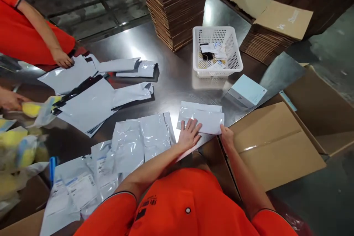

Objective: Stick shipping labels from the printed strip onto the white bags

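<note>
A folded white mailer (211, 121) lies at the near edge of the metal table, on top of other white sheets or bags. My left hand (189, 134) rests flat on its lower left part, fingers spread. At its right end my right hand (226, 136) pinches the corner between thumb and fingers. Just left of my left hand are several flat white mailers (156, 131), and nearer to me lie labelled packets (81, 188).
A white basket (217, 70) with small items stands beyond the mailer, beside a light blue box (247, 90). Tall cardboard stacks (179, 7) rise behind. An open carton (273, 140) is at the right. A co-worker's hand (62, 58) touches white bags at the left.
</note>
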Demonstrator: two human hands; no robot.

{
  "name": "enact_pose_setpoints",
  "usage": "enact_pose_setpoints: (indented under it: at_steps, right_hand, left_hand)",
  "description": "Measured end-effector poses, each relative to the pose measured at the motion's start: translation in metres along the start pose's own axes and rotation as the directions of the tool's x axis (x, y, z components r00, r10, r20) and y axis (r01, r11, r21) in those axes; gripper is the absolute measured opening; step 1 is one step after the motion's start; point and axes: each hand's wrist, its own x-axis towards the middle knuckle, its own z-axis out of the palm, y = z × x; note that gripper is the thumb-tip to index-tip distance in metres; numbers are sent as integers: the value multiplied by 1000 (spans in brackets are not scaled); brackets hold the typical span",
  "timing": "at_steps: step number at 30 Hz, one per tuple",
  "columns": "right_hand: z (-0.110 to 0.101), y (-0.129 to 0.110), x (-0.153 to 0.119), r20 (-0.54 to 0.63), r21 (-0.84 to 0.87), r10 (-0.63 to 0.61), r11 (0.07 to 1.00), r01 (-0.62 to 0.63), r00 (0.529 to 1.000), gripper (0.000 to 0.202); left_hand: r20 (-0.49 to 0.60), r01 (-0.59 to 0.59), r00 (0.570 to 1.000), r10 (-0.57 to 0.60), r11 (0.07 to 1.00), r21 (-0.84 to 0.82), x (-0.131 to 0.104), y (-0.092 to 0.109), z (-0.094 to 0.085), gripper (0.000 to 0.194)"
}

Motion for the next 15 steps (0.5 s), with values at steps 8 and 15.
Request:
enact_pose_setpoints:
  at_steps: [8,15]
  right_hand:
    - [0,-72,9,-60,-461,-399,824,329,915,44]
    - [103,-171,48,663,-497,-401,395,773,632,29]
  left_hand:
    - [71,52,996,-54,998,27,16,-34,15,62]
    - [67,42,997,-40,999,-35,20,-38,10,57]
